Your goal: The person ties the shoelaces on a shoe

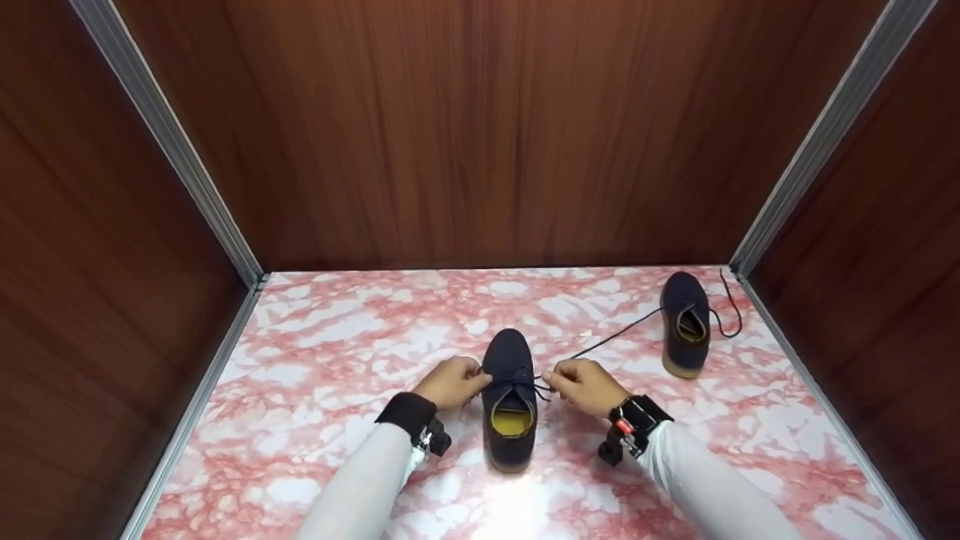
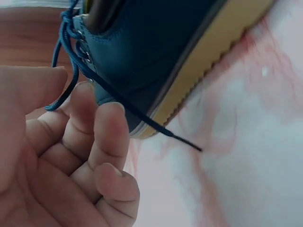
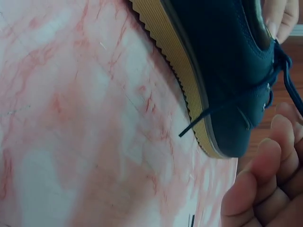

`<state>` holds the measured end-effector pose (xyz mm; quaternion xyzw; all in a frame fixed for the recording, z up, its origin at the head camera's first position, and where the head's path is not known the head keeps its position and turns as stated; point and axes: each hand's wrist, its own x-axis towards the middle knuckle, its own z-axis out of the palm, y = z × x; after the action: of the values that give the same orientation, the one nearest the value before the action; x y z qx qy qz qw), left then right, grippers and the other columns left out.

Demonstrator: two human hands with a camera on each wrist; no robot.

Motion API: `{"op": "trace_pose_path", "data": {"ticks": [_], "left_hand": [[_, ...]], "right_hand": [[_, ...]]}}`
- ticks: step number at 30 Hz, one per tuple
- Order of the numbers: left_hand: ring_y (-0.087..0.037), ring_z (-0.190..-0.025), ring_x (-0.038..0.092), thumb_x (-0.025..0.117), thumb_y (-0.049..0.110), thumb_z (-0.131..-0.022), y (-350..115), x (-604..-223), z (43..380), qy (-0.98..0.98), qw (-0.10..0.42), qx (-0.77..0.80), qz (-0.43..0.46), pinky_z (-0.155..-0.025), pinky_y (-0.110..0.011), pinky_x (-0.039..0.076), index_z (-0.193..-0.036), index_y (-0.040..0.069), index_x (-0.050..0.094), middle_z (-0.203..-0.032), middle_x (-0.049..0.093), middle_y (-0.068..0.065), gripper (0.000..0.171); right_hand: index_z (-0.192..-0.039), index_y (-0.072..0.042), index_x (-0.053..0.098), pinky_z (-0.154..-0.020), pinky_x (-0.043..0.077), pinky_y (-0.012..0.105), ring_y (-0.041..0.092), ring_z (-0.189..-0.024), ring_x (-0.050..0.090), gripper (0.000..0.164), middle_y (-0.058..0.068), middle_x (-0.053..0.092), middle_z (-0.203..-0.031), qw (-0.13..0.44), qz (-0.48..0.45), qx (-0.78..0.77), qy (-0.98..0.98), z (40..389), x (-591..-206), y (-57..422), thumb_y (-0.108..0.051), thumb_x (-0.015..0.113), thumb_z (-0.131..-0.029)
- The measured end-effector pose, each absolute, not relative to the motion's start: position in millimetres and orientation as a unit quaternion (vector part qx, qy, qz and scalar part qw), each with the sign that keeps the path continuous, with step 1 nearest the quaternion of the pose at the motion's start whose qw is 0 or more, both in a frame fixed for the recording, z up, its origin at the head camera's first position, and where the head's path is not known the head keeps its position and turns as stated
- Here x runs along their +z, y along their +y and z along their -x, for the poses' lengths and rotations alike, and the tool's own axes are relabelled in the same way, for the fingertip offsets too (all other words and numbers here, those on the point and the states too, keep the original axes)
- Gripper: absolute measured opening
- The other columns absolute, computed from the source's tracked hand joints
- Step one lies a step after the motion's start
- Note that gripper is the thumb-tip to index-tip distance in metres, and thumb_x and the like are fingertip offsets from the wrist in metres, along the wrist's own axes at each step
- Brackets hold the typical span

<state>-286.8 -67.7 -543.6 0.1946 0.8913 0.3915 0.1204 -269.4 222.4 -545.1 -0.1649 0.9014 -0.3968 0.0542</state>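
Navy shoes (image 1: 508,351) have tan soles (image 2: 222,38); the tabletop (image 1: 300,442) is marbled red and white.

White, long sleeves (image 1: 352,487) were worn with black wristbands (image 1: 406,414), each bearing a small black camera (image 1: 439,442); right-hand mount showed a red patch (image 1: 623,426).

At the work position, I count two hands of mine, left hand (image 1: 452,384) and right hand (image 1: 587,386); two white sleeves (image 1: 360,487); two black wristbands (image 1: 407,412); and two wrist-worn devices (image 1: 438,440). Footwear quantity is two: one near shoe (image 1: 510,397) and one far shoe (image 1: 686,352), fitted with two laces, namely one near lace (image 2: 139,115) and one far lace (image 1: 622,331). Surrounding structure comprises one marbled surface (image 1: 337,465), three wood-grain panels (image 1: 480,135) (rear, left, right), and four metal strips (image 1: 836,135), two per side.
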Motion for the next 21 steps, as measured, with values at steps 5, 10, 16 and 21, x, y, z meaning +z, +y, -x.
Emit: {"op": "trace_pose_path", "data": {"ticks": [5, 10, 16, 21], "left_hand": [[-0.008, -0.054, 0.053, 0.057, 0.029, -0.108, -65.2, -538.3, 288.3, 0.9, 0.143, 0.36, -0.202, -0.06, -0.023, 0.043, -0.088, 0.004, 0.073, -0.061, 0.057, 0.008, 0.036], [-0.01, -0.046, 0.053, 0.052, 0.03, -0.11, -66.5, -537.4, 289.1, 0.897, 0.177, 0.356, -0.195, -0.055, -0.022, 0.04, -0.091, 0.0, 0.075, -0.052, 0.055, 0.005, 0.042], [-0.009, -0.049, 0.049, 0.049, 0.032, -0.111, -69.3, -537.6, 289.6, 0.901, 0.171, 0.343, -0.202, -0.056, -0.024, 0.039, -0.094, -0.002, 0.072, -0.053, 0.051, 0.007, 0.045], [-0.009, -0.052, 0.049, 0.047, 0.033, -0.112, -70.5, -538.3, 290.6, 0.905, 0.159, 0.336, -0.206, -0.06, -0.025, 0.039, -0.094, -0.002, 0.069, -0.057, 0.05, 0.007, 0.045]], "right_hand": [[-0.073, -0.008, 0.068, -0.055, 0.038, 0.02, 0.002, -0.056, 0.046, 0.038, -0.012, 0.052, -0.061, 0.027, 0.167, -0.376, 0.911, 268.4, -547.3, 218.6, -0.03, 0.065, -0.104], [-0.065, -0.015, 0.064, -0.056, 0.037, 0.021, 0.003, -0.055, 0.045, 0.04, -0.012, 0.051, -0.06, -0.016, 0.145, -0.363, 0.92, 267.6, -545.9, 218.7, -0.025, 0.066, -0.103], [-0.061, -0.016, 0.062, -0.055, 0.036, 0.022, 0.006, -0.054, 0.045, 0.043, -0.011, 0.05, -0.056, -0.047, 0.11, -0.358, 0.926, 268.2, -546.7, 220.9, -0.022, 0.064, -0.103], [-0.065, -0.006, 0.068, -0.054, 0.036, 0.023, 0.007, -0.054, 0.046, 0.042, -0.011, 0.052, -0.055, -0.046, 0.1, -0.364, 0.925, 268.6, -549.6, 221.8, -0.021, 0.061, -0.104]]}}
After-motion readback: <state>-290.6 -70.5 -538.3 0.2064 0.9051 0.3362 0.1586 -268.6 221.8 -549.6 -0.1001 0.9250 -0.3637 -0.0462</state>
